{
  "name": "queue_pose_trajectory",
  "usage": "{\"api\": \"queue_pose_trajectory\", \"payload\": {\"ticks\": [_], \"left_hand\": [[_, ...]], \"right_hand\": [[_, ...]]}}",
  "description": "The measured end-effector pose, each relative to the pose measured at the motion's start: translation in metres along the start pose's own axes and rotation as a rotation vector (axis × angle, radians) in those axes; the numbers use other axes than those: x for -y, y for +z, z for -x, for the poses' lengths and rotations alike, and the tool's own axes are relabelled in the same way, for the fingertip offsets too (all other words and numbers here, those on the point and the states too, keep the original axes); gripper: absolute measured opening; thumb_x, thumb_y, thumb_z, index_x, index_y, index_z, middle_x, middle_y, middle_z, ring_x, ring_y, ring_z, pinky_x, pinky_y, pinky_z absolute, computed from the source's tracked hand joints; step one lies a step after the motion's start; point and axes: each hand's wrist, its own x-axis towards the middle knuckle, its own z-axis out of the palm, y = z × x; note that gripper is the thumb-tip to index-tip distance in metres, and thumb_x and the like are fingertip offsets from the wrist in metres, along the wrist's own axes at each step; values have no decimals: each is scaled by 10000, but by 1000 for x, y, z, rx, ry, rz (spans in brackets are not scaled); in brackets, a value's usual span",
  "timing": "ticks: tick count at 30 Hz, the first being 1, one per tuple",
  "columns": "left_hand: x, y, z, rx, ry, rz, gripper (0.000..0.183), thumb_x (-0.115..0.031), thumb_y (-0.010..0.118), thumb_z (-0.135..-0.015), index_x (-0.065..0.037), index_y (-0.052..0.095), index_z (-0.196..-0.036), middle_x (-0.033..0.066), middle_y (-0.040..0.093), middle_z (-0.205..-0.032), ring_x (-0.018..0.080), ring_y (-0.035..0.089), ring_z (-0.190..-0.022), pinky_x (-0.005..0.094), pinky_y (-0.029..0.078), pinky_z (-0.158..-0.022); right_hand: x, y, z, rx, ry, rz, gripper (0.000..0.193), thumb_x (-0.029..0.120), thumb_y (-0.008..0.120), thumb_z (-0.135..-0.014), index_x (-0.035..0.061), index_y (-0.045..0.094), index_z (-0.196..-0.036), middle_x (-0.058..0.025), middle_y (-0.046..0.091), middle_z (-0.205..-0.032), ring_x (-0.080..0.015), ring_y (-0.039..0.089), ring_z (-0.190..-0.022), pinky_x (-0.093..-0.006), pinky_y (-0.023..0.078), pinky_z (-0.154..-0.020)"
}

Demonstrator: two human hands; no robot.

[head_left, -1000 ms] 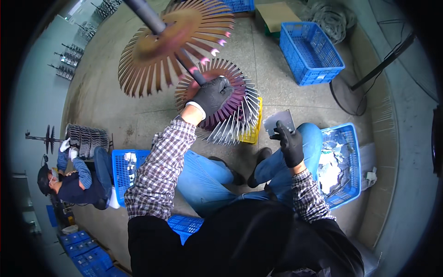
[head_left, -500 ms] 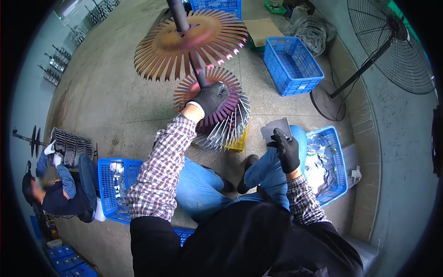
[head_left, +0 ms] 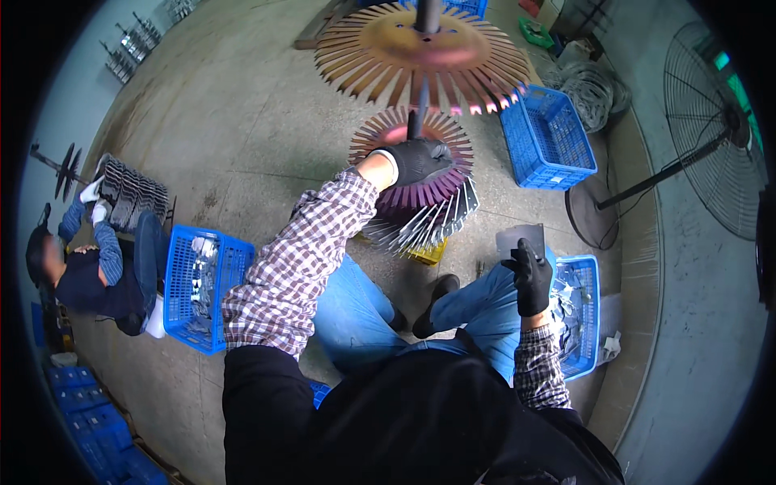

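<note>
My left hand (head_left: 416,162), in a black glove, is closed over the near part of the lower slotted metal disc (head_left: 380,129). What its fingers hold, if anything, is hidden. Under that disc, thin metal plates (head_left: 428,225) fan out around its near right side. A dark upright rod (head_left: 415,121) runs from it to a larger, bronze-coloured slotted disc (head_left: 412,50) above. Beside my right knee, my black-gloved right hand (head_left: 529,281) pinches a flat grey metal plate (head_left: 517,236) between thumb and fingers, apart from the discs.
Blue crates with metal pieces stand at my right (head_left: 594,323) and left (head_left: 212,242). Ahead right are another blue crate (head_left: 554,174) and a standing fan (head_left: 703,133). A yellow crate (head_left: 430,254) sits beneath the discs. At far left a person (head_left: 97,275) handles stacked metal parts.
The whole view has shifted, so the discs and crates now appear farther right. My right hand, still holding the plate, is a little higher. My left hand stays closed at the lower disc.
</note>
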Motion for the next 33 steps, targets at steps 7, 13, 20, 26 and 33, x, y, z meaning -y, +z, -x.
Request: {"api": "queue_pose_trajectory", "payload": {"ticks": [7, 13, 20, 26, 33], "left_hand": [[-6, -1, 34, -82, 68, 218, 256, -93, 572, -1026, -37, 637, -1268, 73, 704, -1153, 157, 665, -963, 271, 545, -903], [3, 2, 64, -231, 217, 472, 279, -135, 562, -1047, -61, 632, -1307, 81, 700, -1226, 151, 673, -980, 279, 546, -908], [9, 12, 72, -376, 164, 790, 294, -146, 548, -1053, -59, 625, -1323, 75, 696, -1263, 157, 682, -1015, 295, 545, -926], [14, 14, 73, -429, 216, 653, 305, -139, 545, -1047, -59, 620, -1332, 72, 694, -1276, 163, 687, -1028, 309, 544, -944], [7, 13, 79, -460, 215, 520, 307, -141, 534, -1051, -55, 620, -1333, 75, 691, -1281, 175, 689, -1032, 313, 544, -953]], "right_hand": [[-12, -17, 3, -57, -87, 102, 333, 199, 631, -1011, -45, 682, -1231, -200, 708, -1025, -280, 705, -822, -359, 623, -722], [-15, -34, -1, 73, -637, 1043, 297, 109, 672, -970, -34, 674, -1230, -187, 716, -1033, -275, 714, -818, -369, 629, -675], [-22, -29, -2, 51, -212, 444, 323, 119, 625, -1001, -23, 651, -1291, -181, 720, -1002, -250, 711, -822, -345, 621, -701], [-13, -20, -5, 82, -120, 406, 331, 129, 620, -1007, -55, 644, -1281, -187, 716, -1006, -254, 708, -820, -339, 622, -701], [1, -8, -10, 145, -218, 583, 250, 68, 594, -1007, -57, 674, -1208, -166, 706, -1115, -270, 705, -809, -367, 645, -699]]}}
